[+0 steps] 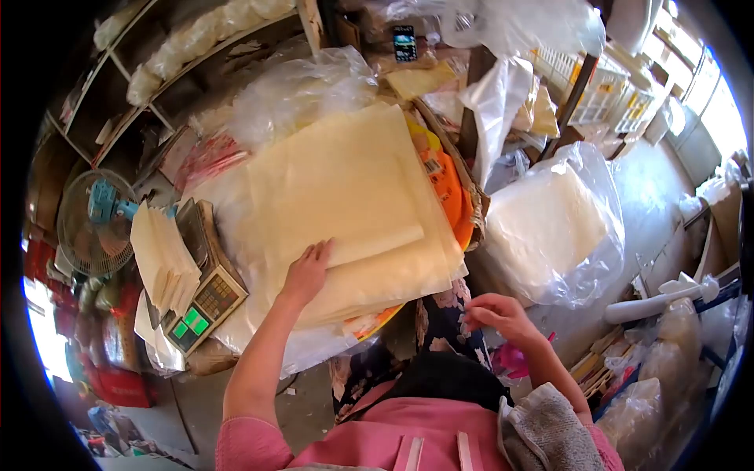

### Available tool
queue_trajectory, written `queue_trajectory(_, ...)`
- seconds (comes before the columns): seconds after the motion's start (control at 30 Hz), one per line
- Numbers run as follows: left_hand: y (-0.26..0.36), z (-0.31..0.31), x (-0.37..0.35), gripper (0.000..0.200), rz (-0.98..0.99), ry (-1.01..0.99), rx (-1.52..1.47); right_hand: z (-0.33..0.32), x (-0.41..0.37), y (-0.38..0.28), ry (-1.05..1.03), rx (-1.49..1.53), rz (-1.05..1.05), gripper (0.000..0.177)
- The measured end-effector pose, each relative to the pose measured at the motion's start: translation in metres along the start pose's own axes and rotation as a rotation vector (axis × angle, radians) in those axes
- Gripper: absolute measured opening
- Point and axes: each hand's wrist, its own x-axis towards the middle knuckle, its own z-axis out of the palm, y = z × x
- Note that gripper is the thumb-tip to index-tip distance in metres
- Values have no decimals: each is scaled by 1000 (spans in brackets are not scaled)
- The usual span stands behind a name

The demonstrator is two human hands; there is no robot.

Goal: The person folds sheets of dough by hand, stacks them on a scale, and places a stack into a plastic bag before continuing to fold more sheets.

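My left hand (309, 273) lies on a broad stack of thin, cream-coloured sheets (338, 180), its fingers stretched out and pressing on the top. Under those fingers, the near part of the upper sheet forms a folded or rolled band (377, 271). My right hand (503, 318) hovers off the stack's near right corner, above my lap. Its fingers are loosely bent and apart, with nothing visible in them. Left of the stack stands a digital scale (212, 294) with a lit green display. A bundle of folded cream sheets (163, 263) rests on the scale.
A bulky clear plastic bag (550, 228) of pale sheets sits to the right. Orange packaging (449, 188) shows beneath the stack's right edge. Crumpled plastic film (306, 90) lies behind it. A fan (98, 212) stands at the left, and a phone (404, 43) at the back.
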Motion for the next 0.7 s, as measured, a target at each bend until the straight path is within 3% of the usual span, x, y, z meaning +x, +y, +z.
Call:
queue_trajectory(0.03, -1, -2, 0, 59, -7, 9, -27, 21, 10, -13, -117, 12, 22, 29)
queue_trajectory(0.1, 7, -12, -6, 58, -29, 2, -59, 68, 34, -31, -115, 113, 95, 33)
queue_trajectory(0.17, 21, -22, -9, 58, -38, 24, -63, 101, 74, -32, -48, 438, 86, 33)
queue_trajectory(0.27, 41, -21, -29, 61, -49, 47, -93, 123, 142, -31, 241, 598, 42, 46)
queue_trajectory(0.37, 43, -31, -38, 69, -37, 110, -296, 150, 165, -59, 403, 376, -223, 38)
queue_trajectory(0.43, 42, -51, -44, 78, 4, 254, -509, 165, 171, -99, 349, 38, -389, 30)
queue_trajectory(0.47, 34, -53, -42, 92, -6, 245, -670, 175, 168, -118, 319, -126, -466, 27)
queue_trajectory(0.57, 8, -51, -42, 94, -133, 389, -992, 203, 135, -174, 191, -590, -409, 29)
queue_trajectory(0.6, 3, -60, -41, 96, -233, 419, -1228, 200, 135, -179, 24, -704, -634, 34)
queue_trajectory(0.67, -16, -42, -40, 96, -292, 549, -1407, 189, 136, -178, -335, -896, -1070, 45)
queue_trajectory(0.7, -28, -29, -43, 96, -332, 617, -1492, 182, 136, -167, -404, -966, -1068, 54)
